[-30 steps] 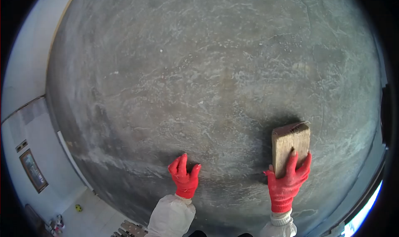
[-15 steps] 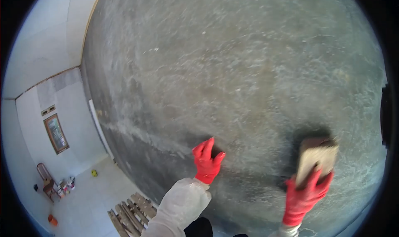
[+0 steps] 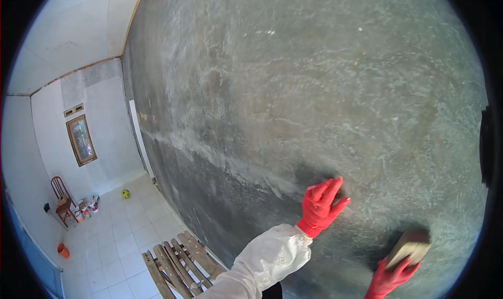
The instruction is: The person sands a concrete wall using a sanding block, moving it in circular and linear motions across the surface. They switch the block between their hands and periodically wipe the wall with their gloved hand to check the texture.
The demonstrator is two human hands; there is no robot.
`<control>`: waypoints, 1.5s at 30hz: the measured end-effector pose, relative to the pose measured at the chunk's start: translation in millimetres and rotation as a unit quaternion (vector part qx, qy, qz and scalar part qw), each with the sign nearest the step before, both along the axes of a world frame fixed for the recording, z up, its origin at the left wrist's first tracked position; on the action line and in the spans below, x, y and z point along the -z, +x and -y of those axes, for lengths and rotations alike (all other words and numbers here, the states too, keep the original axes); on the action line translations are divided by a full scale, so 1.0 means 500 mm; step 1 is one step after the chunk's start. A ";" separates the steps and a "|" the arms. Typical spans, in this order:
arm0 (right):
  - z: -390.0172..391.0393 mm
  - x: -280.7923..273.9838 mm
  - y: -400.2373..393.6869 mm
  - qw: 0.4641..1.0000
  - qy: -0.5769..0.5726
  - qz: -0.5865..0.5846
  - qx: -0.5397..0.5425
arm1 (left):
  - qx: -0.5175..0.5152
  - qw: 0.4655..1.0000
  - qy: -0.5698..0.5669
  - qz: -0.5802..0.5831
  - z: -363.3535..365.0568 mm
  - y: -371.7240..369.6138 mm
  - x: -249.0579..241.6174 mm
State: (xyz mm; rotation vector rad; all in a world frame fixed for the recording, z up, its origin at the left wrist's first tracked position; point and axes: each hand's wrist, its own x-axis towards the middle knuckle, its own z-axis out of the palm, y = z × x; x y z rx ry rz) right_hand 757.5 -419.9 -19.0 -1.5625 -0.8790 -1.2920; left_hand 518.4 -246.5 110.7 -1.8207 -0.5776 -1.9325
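The grey plastered wall [image 3: 272,94] fills most of the view. My left hand [image 3: 321,205], in a red glove, rests with its fingertips at the wall, thumb apart from the fingers and nothing held. Lower right, my right hand [image 3: 390,278], also red-gloved, grips a pale rectangular wooden block [image 3: 411,248] against the wall. Its fingers lie over the block's lower end, and the face turned to the wall is hidden. A loose white sleeve [image 3: 275,254] covers my left arm.
A slatted wooden platform [image 3: 181,265] stands below at the left. Farther off on the tiled floor [image 3: 112,241] are a chair [image 3: 64,207], several containers [image 3: 86,207], a yellow ball [image 3: 126,193] and an orange bucket [image 3: 63,251]. A framed window [image 3: 81,140] is in the far wall.
My right hand has moved down along the wall with the wooden block. The view has swung left, so the room shows more and my left hand appears farther right, still at the wall.
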 end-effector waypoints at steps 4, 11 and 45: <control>-0.021 -0.269 -0.038 0.995 0.038 -0.074 -0.046 | 0.027 0.999 -0.026 -0.007 -0.004 -0.010 0.001; -0.052 -0.110 -0.078 0.998 0.033 0.034 -0.027 | 0.134 0.990 -0.047 0.021 0.031 -0.061 -0.007; -0.112 -0.150 -0.151 0.993 0.012 0.112 -0.028 | 0.028 0.999 -0.021 0.021 -0.046 -0.090 0.014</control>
